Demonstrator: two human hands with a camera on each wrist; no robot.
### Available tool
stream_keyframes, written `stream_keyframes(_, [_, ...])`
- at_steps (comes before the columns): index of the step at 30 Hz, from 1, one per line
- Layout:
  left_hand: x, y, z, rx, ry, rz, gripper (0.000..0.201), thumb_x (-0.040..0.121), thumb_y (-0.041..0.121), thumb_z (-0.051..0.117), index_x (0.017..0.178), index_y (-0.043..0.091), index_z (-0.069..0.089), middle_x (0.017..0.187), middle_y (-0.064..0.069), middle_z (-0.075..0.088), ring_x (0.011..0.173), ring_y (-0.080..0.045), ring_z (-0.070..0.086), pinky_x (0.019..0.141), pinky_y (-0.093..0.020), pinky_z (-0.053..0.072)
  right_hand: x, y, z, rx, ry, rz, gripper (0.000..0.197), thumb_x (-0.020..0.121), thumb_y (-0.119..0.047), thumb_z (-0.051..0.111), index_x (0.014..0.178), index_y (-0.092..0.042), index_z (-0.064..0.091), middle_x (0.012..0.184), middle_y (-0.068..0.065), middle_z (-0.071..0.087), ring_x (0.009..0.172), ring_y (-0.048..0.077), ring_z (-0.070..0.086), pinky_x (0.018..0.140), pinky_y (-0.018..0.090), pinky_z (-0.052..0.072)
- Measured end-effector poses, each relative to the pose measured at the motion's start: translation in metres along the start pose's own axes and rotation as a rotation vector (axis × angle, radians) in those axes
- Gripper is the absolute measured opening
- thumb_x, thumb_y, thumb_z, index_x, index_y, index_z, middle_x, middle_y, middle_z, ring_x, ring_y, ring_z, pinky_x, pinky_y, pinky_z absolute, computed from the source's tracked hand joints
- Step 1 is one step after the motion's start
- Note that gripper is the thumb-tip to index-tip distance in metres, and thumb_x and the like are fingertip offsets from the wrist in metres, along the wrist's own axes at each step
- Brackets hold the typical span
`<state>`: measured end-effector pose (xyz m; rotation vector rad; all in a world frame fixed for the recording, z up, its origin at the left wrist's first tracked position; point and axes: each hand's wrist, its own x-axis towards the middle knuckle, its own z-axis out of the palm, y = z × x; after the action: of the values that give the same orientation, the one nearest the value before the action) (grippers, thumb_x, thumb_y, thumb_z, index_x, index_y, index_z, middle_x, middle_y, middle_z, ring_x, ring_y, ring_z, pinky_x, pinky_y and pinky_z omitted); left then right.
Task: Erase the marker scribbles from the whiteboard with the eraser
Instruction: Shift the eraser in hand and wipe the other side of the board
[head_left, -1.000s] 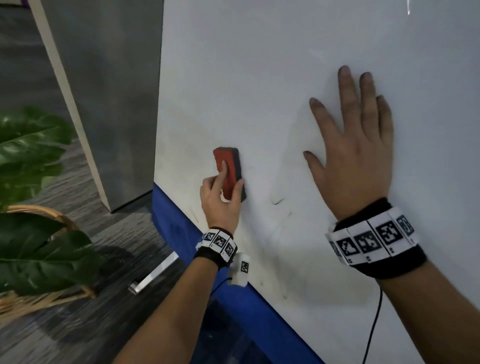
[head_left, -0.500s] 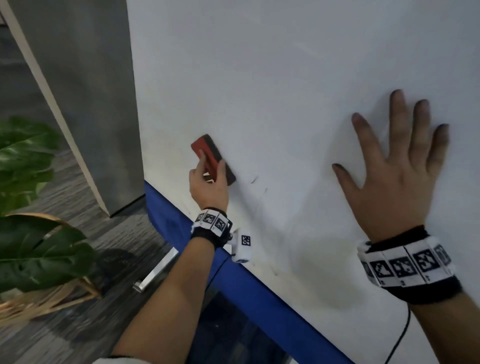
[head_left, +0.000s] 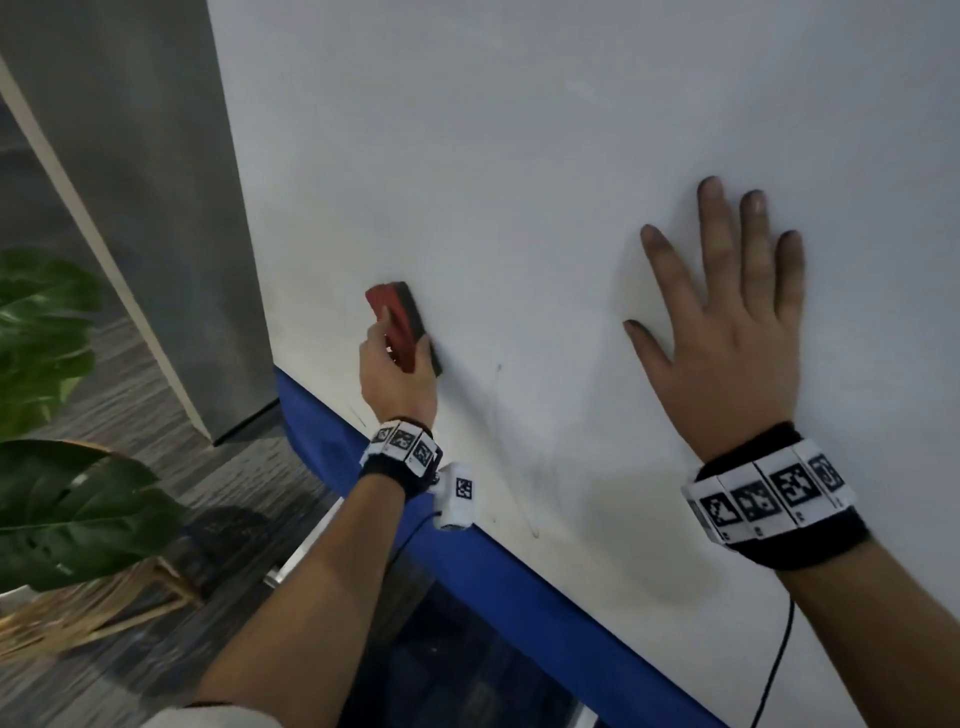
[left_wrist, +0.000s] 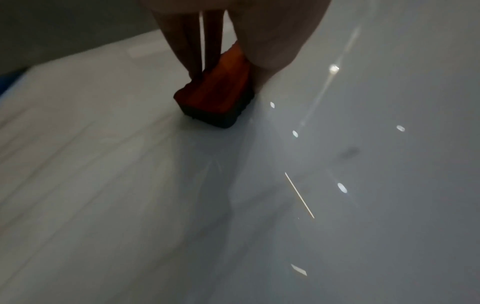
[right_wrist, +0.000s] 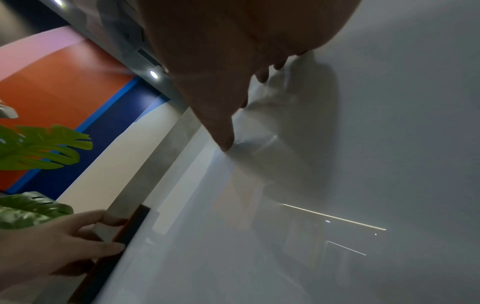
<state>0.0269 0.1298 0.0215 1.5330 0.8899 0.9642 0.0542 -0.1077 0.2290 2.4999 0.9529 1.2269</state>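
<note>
In the head view there are two hands, one eraser and one whiteboard. The left hand (head_left: 397, 382) grips the red eraser (head_left: 402, 325) with fingers and thumb curled round its sides, the dark pad pressed flat to the whiteboard (head_left: 519, 156). The eraser sits tilted, near the board's lower left corner, just above the blue border (head_left: 519, 587) that runs along the bottom edge. The right hand (head_left: 727, 343) lies open and flat on the board, fingers straight and spread, well apart from the eraser to its right. Between the two hands a few faint marker strokes (head_left: 497, 370) show; they are thin and partly smeared. Above both hands the board is wide and white. Left of the board stands one grey panel (head_left: 156, 208), and beyond it one leafy plant (head_left: 57, 493) in a woven basket (head_left: 78, 613) on the floor.

The left wrist view shows the eraser (left_wrist: 218, 96) held between the fingers (left_wrist: 192, 51) on one side and the thumb on the other, its dark pad on the board (left_wrist: 130, 205). Open white surface spreads ahead of it, with light spots and one faint dark smudge (left_wrist: 349, 153).

The right wrist view shows the right hand (right_wrist: 233, 61) with fingertips touching the board (right_wrist: 389, 144). Low at left, the left hand (right_wrist: 52, 246) holds the eraser (right_wrist: 124, 232) edge-on against the board's surface.
</note>
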Motion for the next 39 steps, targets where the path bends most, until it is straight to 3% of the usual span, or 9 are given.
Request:
stream_keyframes(6, [-0.106, -0.004, 0.015, 0.118, -0.255, 0.357, 0.044, 0.096, 0.029, 0.072, 0.134, 0.013, 0.056, 0.115, 0.001, 0.057, 0.102, -0.014, 0.051, 0.086, -0.027, 0.049, -0.002, -0.01, 0.003, -0.005, 0.008, 0.029, 0.072, 0.097, -0.034, 0.064, 0.159, -0.021, 0.03, 0.17, 0.017, 0.007, 0.155, 0.042, 0.007, 0.124, 0.048, -0.011])
stream_keyframes(9, [-0.092, -0.002, 0.01, 0.155, -0.292, 0.393, 0.046, 0.097, 0.027, 0.069, 0.137, 0.009, 0.054, 0.115, -0.002, 0.055, 0.103, -0.018, 0.051, 0.089, -0.035, 0.053, -0.005, -0.009, 0.002, 0.026, -0.002, 0.017, 0.07, 0.096, -0.031, 0.066, 0.157, -0.022, 0.034, 0.17, 0.015, 0.007, 0.156, 0.04, 0.007, 0.125, 0.047, -0.009])
stream_keyframes(15, [-0.022, 0.017, 0.011, -0.011, -0.055, 0.106, 0.054, 0.096, 0.026, 0.069, 0.142, 0.012, 0.046, 0.128, -0.004, 0.056, 0.119, -0.024, 0.054, 0.103, -0.047, 0.052, -0.03, 0.009, -0.008, 0.074, 0.019, 0.057, 0.055, 0.09, -0.02, 0.07, 0.143, -0.02, 0.053, 0.168, 0.014, 0.019, 0.155, 0.038, 0.017, 0.126, 0.052, 0.005])
stream_keyframes(19, [-0.111, 0.005, 0.024, 0.011, -0.247, 0.115, 0.054, 0.097, 0.031, 0.069, 0.14, 0.009, 0.046, 0.119, 0.0, 0.054, 0.108, -0.02, 0.057, 0.093, -0.033, 0.053, -0.05, 0.034, -0.01, 0.045, 0.089, 0.099, 0.046, 0.095, -0.026, 0.065, 0.14, -0.021, 0.057, 0.166, 0.015, 0.026, 0.153, 0.038, 0.023, 0.125, 0.053, 0.01])
stream_keyframes(23, [-0.199, -0.023, 0.039, -0.01, -0.405, -0.012, 0.042, 0.097, 0.036, 0.069, 0.126, 0.017, 0.045, 0.115, -0.003, 0.058, 0.099, -0.017, 0.06, 0.088, -0.042, 0.057, -0.057, 0.038, -0.007, 0.029, 0.056, 0.09, 0.054, 0.099, -0.033, 0.062, 0.15, -0.022, 0.047, 0.167, 0.016, 0.02, 0.154, 0.039, 0.019, 0.126, 0.05, 0.005])
stream_keyframes(26, [-0.195, -0.022, 0.044, -0.119, -0.381, -0.133, 0.04, 0.098, 0.034, 0.067, 0.125, 0.021, 0.042, 0.111, 0.0, 0.06, 0.098, -0.019, 0.063, 0.086, -0.047, 0.059, -0.059, 0.041, -0.006, 0.022, 0.034, 0.068, 0.059, 0.098, -0.035, 0.064, 0.152, -0.023, 0.043, 0.168, 0.015, 0.018, 0.154, 0.039, 0.018, 0.126, 0.05, 0.004])
stream_keyframes(33, [-0.158, 0.024, 0.054, -0.324, -0.192, -0.151, 0.037, 0.099, 0.031, 0.067, 0.124, 0.023, 0.041, 0.107, -0.002, 0.059, 0.091, -0.013, 0.062, 0.075, -0.015, 0.053, -0.062, 0.042, -0.007, 0.019, 0.017, 0.067, 0.062, 0.097, -0.034, 0.063, 0.154, -0.024, 0.04, 0.168, 0.016, 0.017, 0.155, 0.039, 0.017, 0.126, 0.047, -0.001])
stream_keyframes(37, [-0.208, -0.027, 0.068, -0.306, -0.232, -0.388, 0.035, 0.102, 0.026, 0.063, 0.123, 0.016, 0.037, 0.117, -0.01, 0.063, 0.094, -0.016, 0.066, 0.072, -0.011, 0.053, -0.064, 0.039, -0.004, 0.018, 0.011, 0.085, 0.063, 0.098, -0.036, 0.062, 0.155, -0.025, 0.038, 0.168, 0.017, 0.018, 0.154, 0.041, 0.017, 0.126, 0.046, -0.003])
stream_keyframes(39, [-0.23, -0.056, 0.075, -0.256, -0.233, -0.593, 0.036, 0.103, 0.024, 0.059, 0.125, 0.01, 0.035, 0.128, -0.019, 0.06, 0.1, -0.025, 0.063, 0.078, -0.018, 0.057, -0.064, 0.039, -0.003, 0.008, 0.0, 0.084, 0.063, 0.099, -0.038, 0.06, 0.156, -0.025, 0.036, 0.168, 0.018, 0.018, 0.154, 0.041, 0.017, 0.126, 0.046, -0.004])
